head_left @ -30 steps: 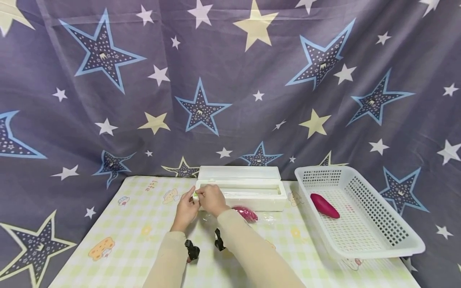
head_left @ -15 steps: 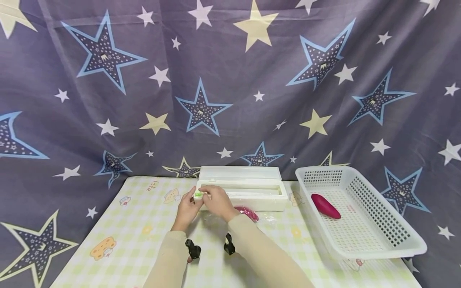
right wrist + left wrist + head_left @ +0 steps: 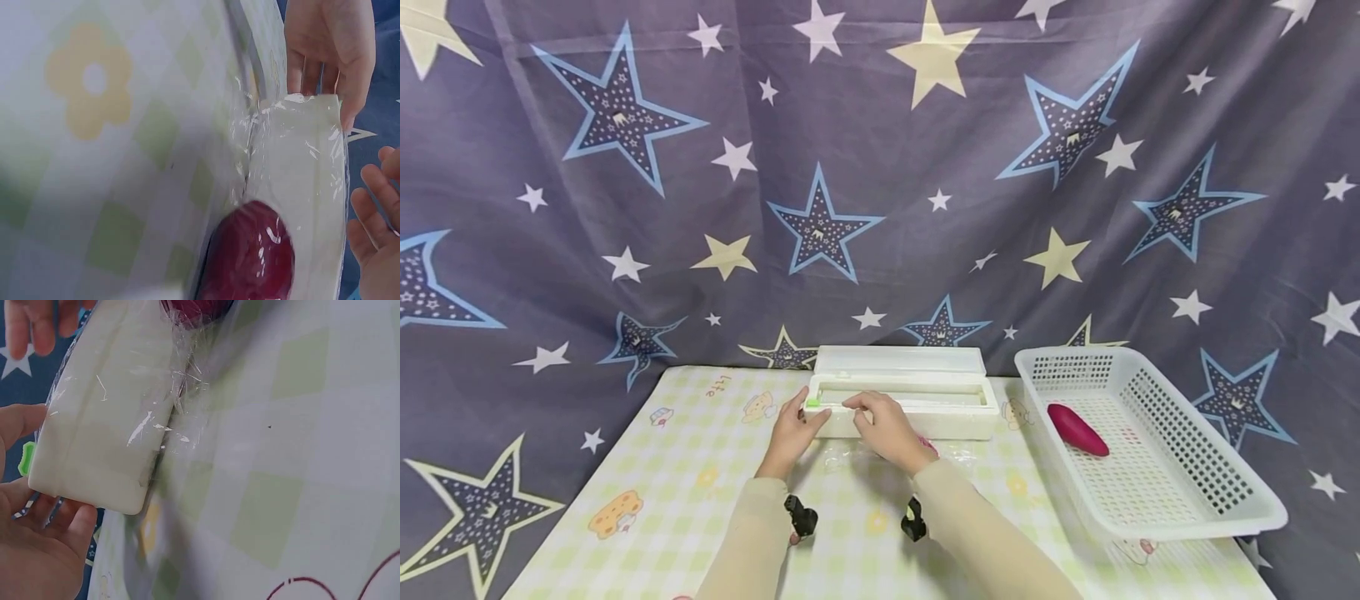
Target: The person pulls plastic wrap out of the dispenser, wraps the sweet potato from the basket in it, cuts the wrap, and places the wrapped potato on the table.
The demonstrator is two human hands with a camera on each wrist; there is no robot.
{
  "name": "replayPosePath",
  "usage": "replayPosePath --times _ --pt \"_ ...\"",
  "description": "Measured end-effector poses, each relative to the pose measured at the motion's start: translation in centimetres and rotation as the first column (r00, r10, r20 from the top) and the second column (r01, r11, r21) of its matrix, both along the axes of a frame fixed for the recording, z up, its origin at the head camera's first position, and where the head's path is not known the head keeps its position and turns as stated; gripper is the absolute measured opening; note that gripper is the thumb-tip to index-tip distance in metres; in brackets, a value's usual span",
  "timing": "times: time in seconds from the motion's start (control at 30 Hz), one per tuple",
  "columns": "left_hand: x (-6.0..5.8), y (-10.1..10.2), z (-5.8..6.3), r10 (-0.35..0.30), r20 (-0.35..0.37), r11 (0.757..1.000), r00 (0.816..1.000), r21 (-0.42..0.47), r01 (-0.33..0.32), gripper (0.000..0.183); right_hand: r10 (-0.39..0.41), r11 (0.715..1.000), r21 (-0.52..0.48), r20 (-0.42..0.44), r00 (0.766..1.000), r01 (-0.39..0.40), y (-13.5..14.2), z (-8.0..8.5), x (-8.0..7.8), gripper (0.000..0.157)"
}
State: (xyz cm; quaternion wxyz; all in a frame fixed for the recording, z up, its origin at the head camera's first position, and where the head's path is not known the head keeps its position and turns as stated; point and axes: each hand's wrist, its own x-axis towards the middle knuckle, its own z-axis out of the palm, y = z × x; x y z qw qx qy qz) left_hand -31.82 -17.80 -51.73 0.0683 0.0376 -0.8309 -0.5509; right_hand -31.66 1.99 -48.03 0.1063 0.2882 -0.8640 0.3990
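Note:
A white cling film dispenser box lies lengthwise near the back of the table, lid raised. My left hand grips its left end, thumb at the front top edge. Beside that thumb sits a small green slide cutter. My right hand hovers over the box's front edge, fingers loosely bent and apart, holding nothing. Clear cling film hangs down the box's front onto the table. Against the front lies a dark red, sweet-potato-shaped piece under shiny film, mostly hidden by my right hand in the head view.
On the right stands a white perforated plastic basket with a similar magenta sweet-potato-shaped piece inside. A green checked cloth covers the table. Behind it hangs a dark curtain printed with stars.
My right hand has left the green cutter at the box's left end and moved right along the front edge, so the cutter now shows. My left hand has stayed at the end.

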Motion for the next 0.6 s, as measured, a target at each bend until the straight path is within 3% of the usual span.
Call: replayPosePath --times 0.23,0.37,0.47,0.53,0.6 --pt "0.1 -0.2 0.2 -0.029 0.000 0.999 1.000 0.043 0.029 0.072 -0.039 0.999 0.011 0.009 0.999 0.039 2.1 -0.6 -0.1 0.028" --pt "0.4 -0.2 0.4 -0.004 -0.025 1.000 1.000 0.029 0.005 0.065 -0.050 0.999 -0.012 -0.006 0.999 0.050 3.4 -0.7 -0.2 0.027" --pt "0.9 0.0 0.6 0.057 -0.119 0.998 0.991 0.013 -0.056 0.054 -0.054 0.999 -0.005 -0.004 0.999 0.054 4.3 -0.7 -0.1 0.027" --pt "1.4 0.5 0.9 0.097 -0.215 0.995 0.972 0.015 -0.096 0.045 -0.058 0.998 0.006 -0.012 0.998 0.058 5.0 -0.8 -0.1 0.026" --pt "1.8 1.1 1.1 0.097 -0.322 0.995 0.942 0.007 -0.100 0.037 -0.064 0.998 0.013 -0.015 0.998 0.064 5.6 -0.8 0.0 0.026"
